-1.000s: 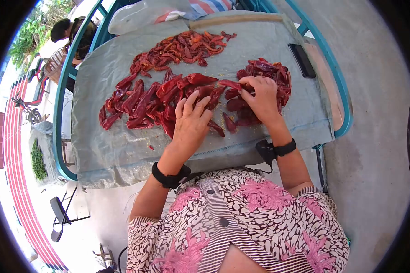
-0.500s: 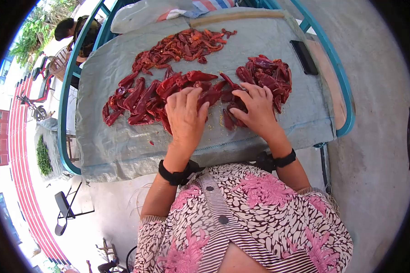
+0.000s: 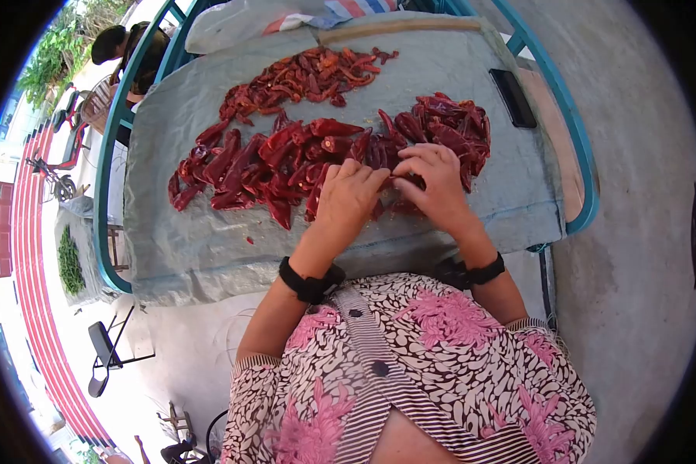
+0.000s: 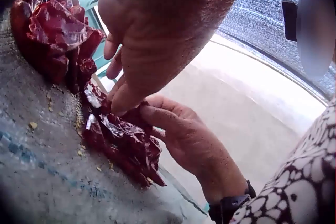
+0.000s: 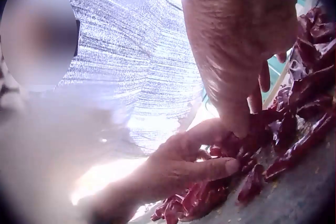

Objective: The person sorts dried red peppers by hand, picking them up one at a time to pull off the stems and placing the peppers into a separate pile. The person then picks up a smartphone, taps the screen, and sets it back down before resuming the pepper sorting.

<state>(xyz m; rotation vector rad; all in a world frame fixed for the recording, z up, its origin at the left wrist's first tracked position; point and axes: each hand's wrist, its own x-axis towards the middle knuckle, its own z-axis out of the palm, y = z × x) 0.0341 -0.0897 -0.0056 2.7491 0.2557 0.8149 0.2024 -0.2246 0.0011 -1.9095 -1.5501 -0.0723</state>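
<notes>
**Entry: bunch of chillies [image 4: 126, 148].** Dried, red and crumpled, it is lying on the grey woven sheet [image 3: 209, 247] at the near right end of the middle heap [image 3: 271, 166], between both hands.

**Left hand [image 3: 349, 197]:** its curled fingers are pinching the bunch from the left.

**Right hand [image 3: 438, 182]:** its fingers are curling round the same bunch from the right, meeting the left fingertips.

**Risks, as judged:**
- Brittle pods may be cracking under the double squeeze and shedding more seeds [image 4: 33, 125].
- Loose pods may be slipping out below and rolling off the sheet's near edge, which is close by.

**Views:**
- The head view is showing the right heap [image 3: 452, 124], the far heap [image 3: 309, 77], the black phone [image 3: 513, 99] and the teal frame [image 3: 588, 185], but knuckles are hiding the grip.
- The left wrist view is showing the right fingers cupping underneath.
- The right wrist view is showing the left thumb lying along the pods.
</notes>
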